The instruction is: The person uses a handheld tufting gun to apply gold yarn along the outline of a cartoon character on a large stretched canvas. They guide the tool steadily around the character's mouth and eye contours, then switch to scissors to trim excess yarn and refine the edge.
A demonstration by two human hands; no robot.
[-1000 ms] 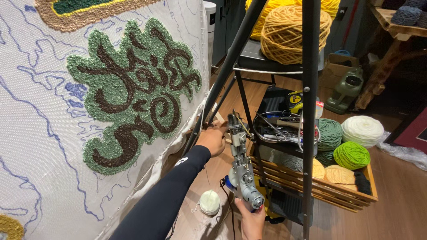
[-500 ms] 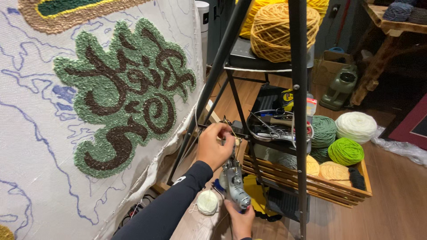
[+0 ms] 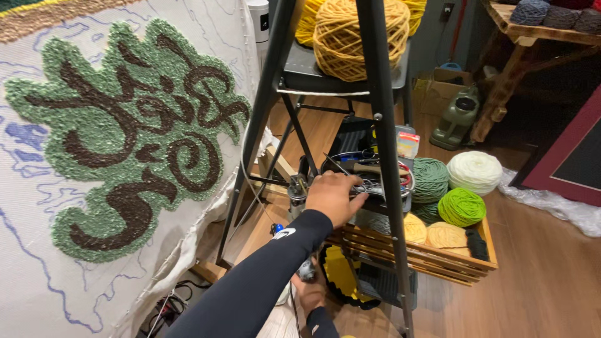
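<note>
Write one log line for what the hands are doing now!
left hand: reaching at scissors | right hand: low, gripping tufting gun | yarn crate: beside

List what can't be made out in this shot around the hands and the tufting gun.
- Head view: the tufting gun is mostly hidden behind the left hand and its sleeve.
- The right hand is half covered by that sleeve; its grip cannot be told.
- The left fingers reach behind the ladder leg; what they touch among the scissors is unclear.
</note>
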